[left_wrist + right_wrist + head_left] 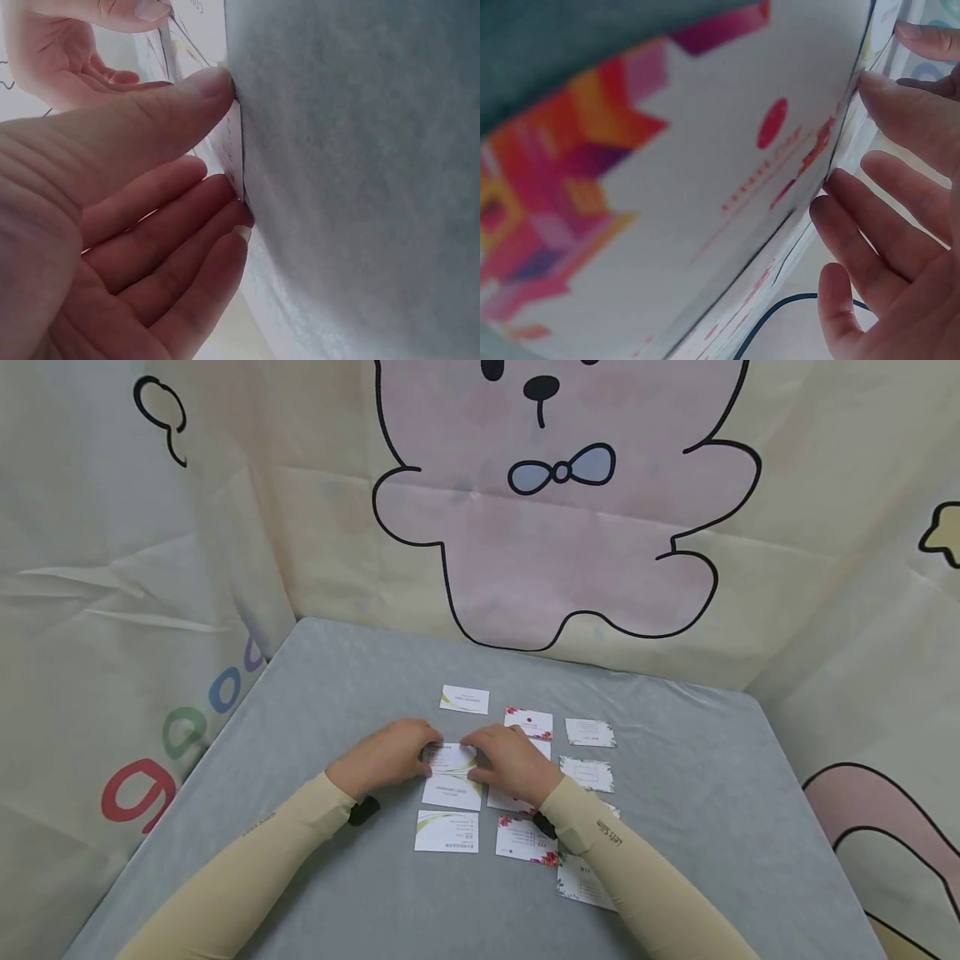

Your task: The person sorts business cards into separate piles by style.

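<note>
Grey felt-like table cover holds flat glossy cards in approx. 3 columns: green-swirl ones at left, red-floral ones mid, pale-bordered ones at right. Left hand & right hand both pinch the green-swirl card at mid-grid, thumb and fingers curled on its edges. Sorting looks partly done; the centre stack beneath still overlaps untidily.

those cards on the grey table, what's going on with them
A person in beige sleeves has both hands on one green-swirl card in the middle of the grey table. The left hand touches its left edge with thumb and fingertips, and the right hand meets it from the right. Around it lie more cards in rough rows and columns: other green-swirl ones on the left, red-patterned ones in the middle, pale floral-bordered ones on the right. Whether the card is lifted off the table cannot be told.
</note>
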{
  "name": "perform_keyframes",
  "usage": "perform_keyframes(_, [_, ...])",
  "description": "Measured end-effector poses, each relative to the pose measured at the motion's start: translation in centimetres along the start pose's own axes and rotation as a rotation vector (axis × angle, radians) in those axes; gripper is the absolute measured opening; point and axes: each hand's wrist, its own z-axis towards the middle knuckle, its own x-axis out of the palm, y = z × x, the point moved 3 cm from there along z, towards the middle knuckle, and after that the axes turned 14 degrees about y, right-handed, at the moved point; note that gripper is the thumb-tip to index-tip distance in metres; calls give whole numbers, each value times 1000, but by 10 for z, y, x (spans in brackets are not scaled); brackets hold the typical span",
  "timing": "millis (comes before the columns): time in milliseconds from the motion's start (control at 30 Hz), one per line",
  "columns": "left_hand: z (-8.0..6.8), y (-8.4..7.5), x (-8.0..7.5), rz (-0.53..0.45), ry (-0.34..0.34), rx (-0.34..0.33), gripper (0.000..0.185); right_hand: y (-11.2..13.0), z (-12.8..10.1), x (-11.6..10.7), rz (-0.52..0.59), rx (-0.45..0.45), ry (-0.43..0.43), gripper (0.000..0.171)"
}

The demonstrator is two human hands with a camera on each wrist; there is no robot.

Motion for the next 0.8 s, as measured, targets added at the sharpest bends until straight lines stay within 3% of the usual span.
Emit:
perform_keyframes(167, [0, -1, -1, 51, 1, 23, 34, -1, 0, 0, -8, 1, -8, 48])
perform_keyframes(367, [1, 0, -2, 40, -6, 45, 29, 0, -1, -1, 17, -6, 3, 52])
perform_keyframes(633, [3, 4, -3, 0, -22, 52, 46, -2, 1, -4, -16, -1, -9, 55])
perform_keyframes(800, [16, 10, -12, 2, -23, 40, 52, -11, 9, -15, -35, -1, -37, 55])
